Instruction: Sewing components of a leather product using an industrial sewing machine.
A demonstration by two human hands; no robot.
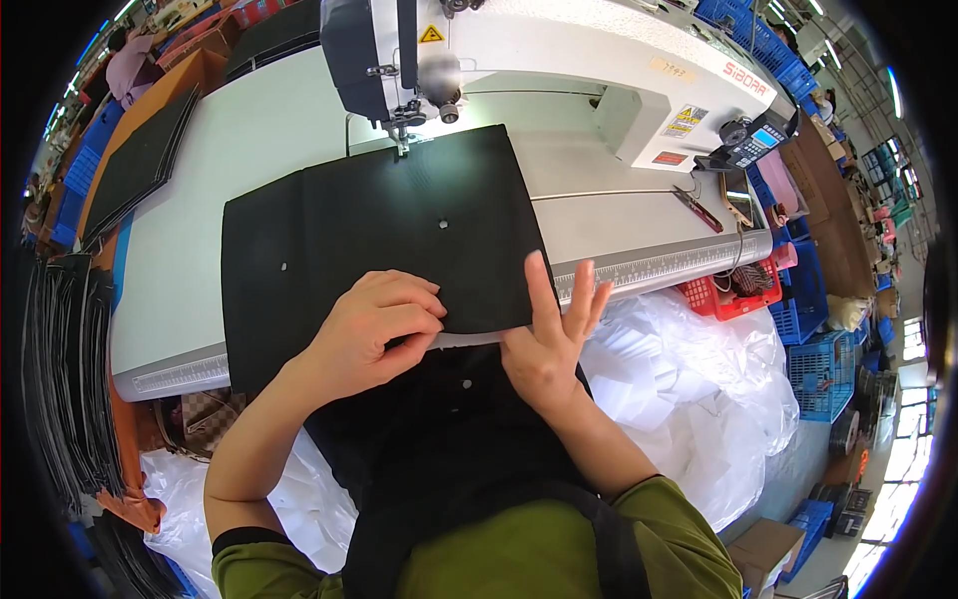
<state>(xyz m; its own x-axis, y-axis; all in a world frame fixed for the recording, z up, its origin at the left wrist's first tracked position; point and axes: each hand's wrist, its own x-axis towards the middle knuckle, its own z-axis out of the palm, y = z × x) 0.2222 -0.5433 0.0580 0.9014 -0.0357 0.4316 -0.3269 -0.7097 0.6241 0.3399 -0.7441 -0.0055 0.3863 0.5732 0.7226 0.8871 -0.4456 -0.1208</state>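
A black fabric panel (379,230) with small pale marks lies on the white sewing machine table (170,280), its far part under the presser foot (401,145). A pale strip (469,339) shows along its near edge. My left hand (379,329) has its fingers curled on that edge, gripping it. My right hand (544,349) pinches the edge farther right, with three fingers raised and apart. More black material hangs down below the panel over my lap.
Scissors (699,208) and a phone (736,198) lie at the table's right, above a red basket (718,298). Black panels (135,165) are stacked at left. White plastic (679,389) fills the lower right, beside blue crates (818,369). A person (130,65) is at upper left.
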